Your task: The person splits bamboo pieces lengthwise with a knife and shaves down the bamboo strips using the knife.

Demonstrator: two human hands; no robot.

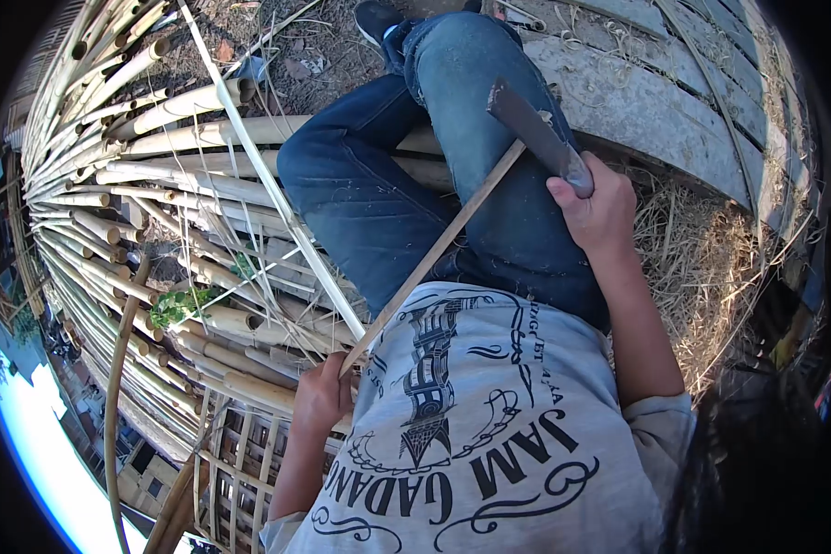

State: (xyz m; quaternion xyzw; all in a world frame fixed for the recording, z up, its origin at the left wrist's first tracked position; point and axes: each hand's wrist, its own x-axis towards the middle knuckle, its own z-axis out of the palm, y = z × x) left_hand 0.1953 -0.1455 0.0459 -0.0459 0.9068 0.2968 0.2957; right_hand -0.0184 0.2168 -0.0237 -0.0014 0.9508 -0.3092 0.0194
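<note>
My right hand (602,205) is closed around the handle of a broad, dark-bladed machete (531,125), held over my thigh with the blade pointing up and left. A long, narrow bamboo strip (443,245) crosses my lap diagonally. Its upper end meets the lower edge of the blade. At my left side, my left hand (321,395) is closed on the strip's lower end. A second, paler bamboo strip (268,180) runs from the top of the view down to near my left hand.
Many cut bamboo poles (222,198) lie stacked on the left. Wooden boards (656,102) are at the upper right, with a heap of shavings (702,268) below them. A woven bamboo lattice (240,471) and a small green plant (180,309) are at the lower left.
</note>
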